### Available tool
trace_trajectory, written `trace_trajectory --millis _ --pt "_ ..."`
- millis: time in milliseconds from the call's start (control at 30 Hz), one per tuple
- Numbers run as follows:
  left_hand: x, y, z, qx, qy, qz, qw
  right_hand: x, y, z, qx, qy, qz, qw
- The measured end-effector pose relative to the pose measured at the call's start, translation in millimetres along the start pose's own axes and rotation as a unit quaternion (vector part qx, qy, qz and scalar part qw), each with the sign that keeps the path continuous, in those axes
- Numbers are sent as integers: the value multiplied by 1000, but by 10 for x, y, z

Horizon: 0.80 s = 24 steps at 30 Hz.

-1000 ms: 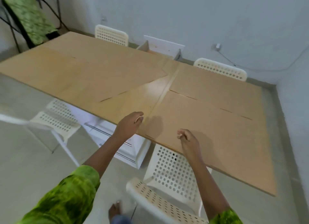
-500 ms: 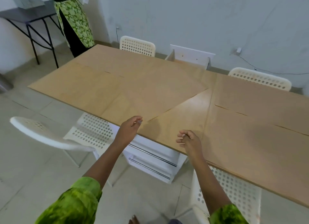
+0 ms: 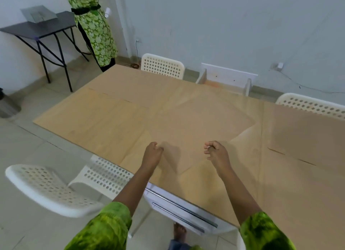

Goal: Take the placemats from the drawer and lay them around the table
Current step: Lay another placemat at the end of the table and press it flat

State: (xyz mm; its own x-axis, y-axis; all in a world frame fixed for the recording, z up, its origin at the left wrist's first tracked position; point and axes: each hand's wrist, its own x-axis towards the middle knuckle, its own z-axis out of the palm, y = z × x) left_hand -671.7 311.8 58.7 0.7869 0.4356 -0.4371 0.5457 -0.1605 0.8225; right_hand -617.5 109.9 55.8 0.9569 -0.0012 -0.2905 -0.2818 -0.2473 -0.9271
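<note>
View has swung left along the table (image 3: 115, 119); left hand (image 3: 152, 152) and right hand (image 3: 216, 152), loosely curled, now hover over another tan placemat (image 3: 186, 122), pinching nothing visible. Likely straightening it.

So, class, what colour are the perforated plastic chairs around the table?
White; the perforated plastic chairs show best in the head view.

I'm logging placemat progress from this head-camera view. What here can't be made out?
- Drawer unit: fronts shut and partly under the table, so its contents are hidden.
- Left hand and right hand: fingers curled; whether either pinches a sheet edge is unclear.
- Table's right end: cut off by the frame edge.
- Near chair: blurred.
</note>
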Motion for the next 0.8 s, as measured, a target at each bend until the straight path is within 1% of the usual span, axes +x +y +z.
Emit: trace_trajectory --millis 67,133,267,367,500,567,667,733,800 --pt "88 11 61 -65 6 -55 996 234 -40 2 -75 -2 -17 997" --pt "170 79 112 -136 16 -104 985 516 -112 13 -161 -22 -36 986" --pt "318 159 231 -195 49 -160 967 946 -114 22 -306 -33 -33 951" --pt "370 295 309 -254 58 -199 945 1117 -105 33 -370 -41 -21 928" --pt "521 357 338 -299 69 -233 923 1151 -81 37 -414 -41 -27 909" --pt "567 367 324 -325 72 -238 912 1175 -87 4 -401 -39 -26 915" --pt "634 344 331 -386 70 -219 893 1182 -90 -30 -385 -50 -22 921" --pt "624 381 341 -445 34 -197 873 1190 -90 -37 -385 -54 -27 921" --pt "597 441 328 -459 -34 -171 871 1192 -100 -37 -375 -59 -26 925"
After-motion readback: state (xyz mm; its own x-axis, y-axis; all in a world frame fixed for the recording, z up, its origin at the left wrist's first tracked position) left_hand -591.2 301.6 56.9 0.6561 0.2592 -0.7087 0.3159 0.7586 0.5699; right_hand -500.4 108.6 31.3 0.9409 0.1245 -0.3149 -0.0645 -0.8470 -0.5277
